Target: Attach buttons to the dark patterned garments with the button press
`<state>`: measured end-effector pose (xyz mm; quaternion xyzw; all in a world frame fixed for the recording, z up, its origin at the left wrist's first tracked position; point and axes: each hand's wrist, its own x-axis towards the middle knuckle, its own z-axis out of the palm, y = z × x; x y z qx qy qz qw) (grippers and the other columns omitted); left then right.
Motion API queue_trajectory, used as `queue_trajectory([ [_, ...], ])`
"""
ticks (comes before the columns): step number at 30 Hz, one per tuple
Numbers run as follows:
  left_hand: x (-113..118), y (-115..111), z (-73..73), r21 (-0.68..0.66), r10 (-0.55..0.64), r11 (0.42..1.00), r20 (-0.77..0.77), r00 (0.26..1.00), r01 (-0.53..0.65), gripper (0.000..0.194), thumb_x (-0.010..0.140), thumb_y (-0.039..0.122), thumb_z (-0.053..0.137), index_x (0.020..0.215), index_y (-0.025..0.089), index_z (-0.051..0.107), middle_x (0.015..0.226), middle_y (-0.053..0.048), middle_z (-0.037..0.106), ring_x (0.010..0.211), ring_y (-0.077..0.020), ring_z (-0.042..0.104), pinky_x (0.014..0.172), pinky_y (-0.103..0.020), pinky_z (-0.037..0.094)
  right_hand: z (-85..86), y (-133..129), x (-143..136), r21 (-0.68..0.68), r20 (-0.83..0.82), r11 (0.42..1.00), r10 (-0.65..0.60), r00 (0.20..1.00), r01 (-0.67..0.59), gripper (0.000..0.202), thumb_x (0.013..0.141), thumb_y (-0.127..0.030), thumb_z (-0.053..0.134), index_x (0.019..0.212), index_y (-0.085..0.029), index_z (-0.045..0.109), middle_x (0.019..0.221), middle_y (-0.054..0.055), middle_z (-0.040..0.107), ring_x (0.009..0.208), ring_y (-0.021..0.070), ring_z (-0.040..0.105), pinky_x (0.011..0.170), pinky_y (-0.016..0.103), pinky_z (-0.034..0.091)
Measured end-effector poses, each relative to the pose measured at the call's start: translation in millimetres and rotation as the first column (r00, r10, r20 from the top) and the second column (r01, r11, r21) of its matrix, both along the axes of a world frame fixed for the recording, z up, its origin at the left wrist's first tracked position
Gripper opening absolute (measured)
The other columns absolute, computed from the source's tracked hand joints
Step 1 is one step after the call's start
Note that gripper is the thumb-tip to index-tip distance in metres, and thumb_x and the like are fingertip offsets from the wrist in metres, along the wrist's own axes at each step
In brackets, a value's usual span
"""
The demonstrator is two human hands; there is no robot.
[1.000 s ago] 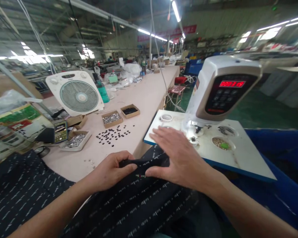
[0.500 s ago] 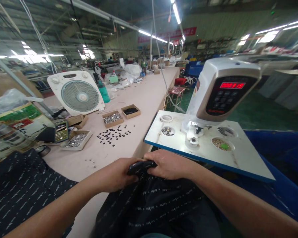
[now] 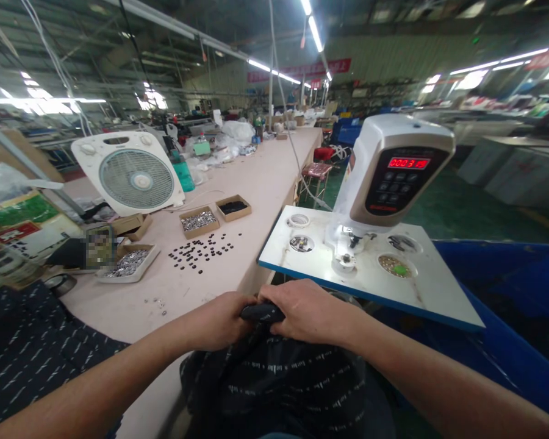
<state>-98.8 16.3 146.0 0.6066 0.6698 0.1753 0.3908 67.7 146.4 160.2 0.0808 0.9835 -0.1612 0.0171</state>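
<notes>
A black garment with rows of small white print hangs in front of me, its upper edge folded over between my hands. My left hand pinches that folded edge from the left. From the right, my right hand grips the same edge, its fingers close to the left ones. Just beyond the hands stands a white snap-fastening machine with a red lit display and a white work plate. The garment is apart from the machine's press point. The fingertips behind the fold are hidden.
Loose black snap caps lie scattered on the long table. Boxes of metal snap parts stand behind and left of them, with a white fan farther back. More dark printed fabric covers the table's near left.
My view has turned slightly right, so the table and machine sit farther left. My hands still hold the garment's edge; the right fingers have shifted left along the fold.
</notes>
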Motion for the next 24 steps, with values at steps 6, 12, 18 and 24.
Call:
queue_trajectory([
  [6,16,6,-15.6,0.111,0.137,0.983,0.067,0.988,-0.144,0.014,0.074,0.018,0.045,0.078,0.018,0.059,0.079,-0.001,0.062,0.075,-0.0173,0.055,0.068,-0.028,0.039,-13.0,12,8,0.086,0.03,0.995,-0.045,0.999,0.043,0.008,0.085,-0.023,0.06,0.085,-0.021,0.068,0.085,0.007,0.073,0.083,0.0249,0.068,0.071,0.031,0.04],
  [12,27,7,-30.6,0.022,0.15,0.986,0.333,0.931,-0.167,0.008,0.075,0.022,0.05,0.078,0.018,0.056,0.074,0.002,0.052,0.074,-0.0151,0.048,0.066,-0.026,0.034,-12.5,24,21,-0.309,0.11,0.95,-0.01,0.994,0.044,0.012,0.073,-0.028,0.074,0.077,-0.019,0.067,0.074,-0.001,0.065,0.071,0.0166,0.06,0.06,0.024,0.036],
  [18,24,8,-32.6,-0.16,0.178,0.982,0.604,0.777,-0.101,0.017,0.068,0.026,0.065,0.079,0.014,0.061,0.068,0.005,0.048,0.065,-0.011,0.039,0.063,-0.026,0.028,-15.2,27,24,-0.494,0.195,0.866,0.021,0.981,0.08,0.008,0.071,-0.023,0.07,0.07,-0.018,0.063,0.059,-0.006,0.053,0.056,0.0114,0.05,0.053,0.022,0.033],
  [24,20,5,-48.2,-0.245,0.255,0.963,0.707,0.66,-0.11,0.026,0.065,0.017,0.072,0.09,0.012,0.07,0.079,0.001,0.065,0.071,-0.0126,0.052,0.071,-0.025,0.037,-22.6,33,21,-0.659,0.197,0.744,0.033,0.98,0.108,0.025,0.07,-0.037,0.078,0.077,-0.017,0.065,0.067,-0.006,0.055,0.063,0.0113,0.051,0.059,0.021,0.037],
])
